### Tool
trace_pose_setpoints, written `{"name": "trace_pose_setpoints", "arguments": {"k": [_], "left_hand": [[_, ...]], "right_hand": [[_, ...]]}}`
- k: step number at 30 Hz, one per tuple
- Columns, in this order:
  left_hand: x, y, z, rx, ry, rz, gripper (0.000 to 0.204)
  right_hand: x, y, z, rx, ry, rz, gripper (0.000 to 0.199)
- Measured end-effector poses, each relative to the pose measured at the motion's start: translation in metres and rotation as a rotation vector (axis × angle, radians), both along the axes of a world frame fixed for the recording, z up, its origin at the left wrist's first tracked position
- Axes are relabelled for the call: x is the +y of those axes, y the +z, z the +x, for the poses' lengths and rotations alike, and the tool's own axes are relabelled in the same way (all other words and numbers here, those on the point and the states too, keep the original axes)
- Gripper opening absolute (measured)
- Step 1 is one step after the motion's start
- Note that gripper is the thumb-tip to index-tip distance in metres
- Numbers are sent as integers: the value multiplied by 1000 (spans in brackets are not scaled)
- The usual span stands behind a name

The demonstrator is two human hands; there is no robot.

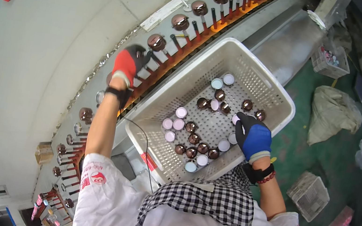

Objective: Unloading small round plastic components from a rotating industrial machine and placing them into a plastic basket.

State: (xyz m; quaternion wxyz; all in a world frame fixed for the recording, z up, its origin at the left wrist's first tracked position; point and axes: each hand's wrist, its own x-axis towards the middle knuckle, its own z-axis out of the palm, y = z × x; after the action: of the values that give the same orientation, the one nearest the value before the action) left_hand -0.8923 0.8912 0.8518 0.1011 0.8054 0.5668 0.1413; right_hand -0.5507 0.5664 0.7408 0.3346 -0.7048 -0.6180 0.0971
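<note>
Caps (196, 139) lie in the basket (270, 87) beside the right hand (253, 136), grip hidden.

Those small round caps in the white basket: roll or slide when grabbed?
The caps look short and round, so probably light and apt to roll on edge. Their glossy brown finish may be slippery. The right hand reaches among them in the perforated white basket.

A factory floor is being shown: caps are being carried on a conveyor line (190, 24), crates (331, 61) being kept around.
</note>
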Motion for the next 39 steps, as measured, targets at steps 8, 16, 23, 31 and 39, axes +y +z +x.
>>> {"name": "trace_pose_setpoints", "arguments": {"k": [8, 16, 23, 31, 39], "left_hand": [[-58, 5, -33, 83, -154, 213, 38], [-109, 12, -76, 141, 101, 81, 36], [-188, 21, -11, -9, -502, -64, 79], [24, -16, -54, -114, 7, -103, 65], [-164, -35, 19, -13, -624, 24, 51]], "right_hand": [[3, 7, 0, -34, 22, -83, 22], [0, 6, -9, 26, 28, -6, 23], [-7, 9, 0, 47, -4, -191, 25], [9, -6, -17, 2, 72, -114, 26], [2, 1, -2, 12, -10, -216, 26]]}}
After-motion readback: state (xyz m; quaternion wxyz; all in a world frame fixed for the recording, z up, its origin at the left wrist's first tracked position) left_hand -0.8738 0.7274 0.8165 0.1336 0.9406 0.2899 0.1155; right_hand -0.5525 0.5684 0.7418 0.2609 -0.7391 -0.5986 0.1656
